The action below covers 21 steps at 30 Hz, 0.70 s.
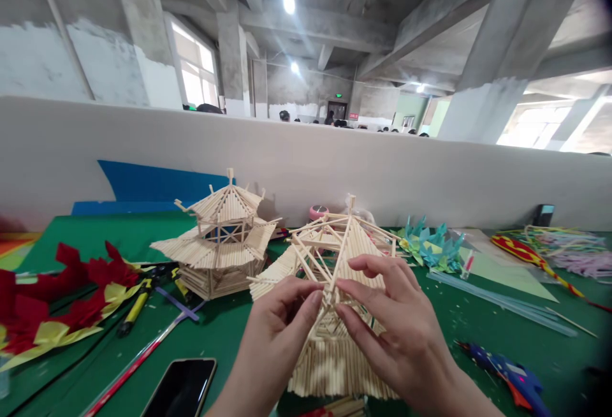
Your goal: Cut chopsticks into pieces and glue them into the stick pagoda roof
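In front of me stands a pavilion model (342, 366) built of thin wooden sticks, its roof partly covered and partly bare frame. My left hand (282, 334) is closed, thumb and index finger pinching a stick at the near roof corner. From the other side my right hand (396, 315) grips the same corner between thumb and index finger, its other fingers bent above. The fingertips cover part of the joint between them. Left of this model is a second stick pavilion (220, 245) with two roof tiers, untouched.
A blue glue gun (511, 372) lies at right, a phone (182, 388) at front left. Around them are a yellow-handled tool (135, 308), red and yellow paper (71, 302), teal folded paper (433, 245), clear glue sticks (502, 302) and pipe cleaners (568, 248). A white partition (306, 155) stands behind.
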{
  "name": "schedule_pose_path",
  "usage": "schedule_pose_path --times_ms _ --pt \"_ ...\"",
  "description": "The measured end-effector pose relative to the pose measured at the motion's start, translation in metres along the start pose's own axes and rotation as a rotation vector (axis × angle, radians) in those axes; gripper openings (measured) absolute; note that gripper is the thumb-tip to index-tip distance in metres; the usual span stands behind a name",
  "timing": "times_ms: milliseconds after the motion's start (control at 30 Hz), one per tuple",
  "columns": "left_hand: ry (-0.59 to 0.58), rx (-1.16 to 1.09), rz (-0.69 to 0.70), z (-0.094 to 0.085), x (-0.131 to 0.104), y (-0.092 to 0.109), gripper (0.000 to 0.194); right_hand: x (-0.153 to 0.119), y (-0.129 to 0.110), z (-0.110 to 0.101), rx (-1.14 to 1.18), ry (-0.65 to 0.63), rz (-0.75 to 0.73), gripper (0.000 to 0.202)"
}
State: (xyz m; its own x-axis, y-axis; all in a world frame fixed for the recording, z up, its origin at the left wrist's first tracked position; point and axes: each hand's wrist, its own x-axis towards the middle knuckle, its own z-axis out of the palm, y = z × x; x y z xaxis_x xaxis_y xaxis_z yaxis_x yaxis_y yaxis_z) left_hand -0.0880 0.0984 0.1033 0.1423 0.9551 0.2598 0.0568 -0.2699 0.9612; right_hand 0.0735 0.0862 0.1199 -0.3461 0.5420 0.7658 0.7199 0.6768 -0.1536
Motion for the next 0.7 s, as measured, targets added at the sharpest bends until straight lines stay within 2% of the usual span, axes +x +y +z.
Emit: schedule_pose_path --times_ms 233,467,600,700 --pt "-0.09 0.041 0.029 0.001 0.005 0.002 0.015 0.003 -0.002 0.005 -0.097 0.016 -0.028 0.019" --pt "-0.117 -0.105 -0.144 0.0 0.016 0.004 0.022 0.002 -0.002 0.006 -0.157 0.018 -0.031 0.022" --pt "-0.186 -0.111 -0.253 -0.003 0.019 0.005 0.028 0.003 -0.001 0.005 -0.17 0.013 -0.041 0.022" --pt "-0.178 -0.092 -0.278 -0.004 0.018 0.007 0.028 0.003 -0.001 0.004 -0.187 0.029 -0.062 0.023"
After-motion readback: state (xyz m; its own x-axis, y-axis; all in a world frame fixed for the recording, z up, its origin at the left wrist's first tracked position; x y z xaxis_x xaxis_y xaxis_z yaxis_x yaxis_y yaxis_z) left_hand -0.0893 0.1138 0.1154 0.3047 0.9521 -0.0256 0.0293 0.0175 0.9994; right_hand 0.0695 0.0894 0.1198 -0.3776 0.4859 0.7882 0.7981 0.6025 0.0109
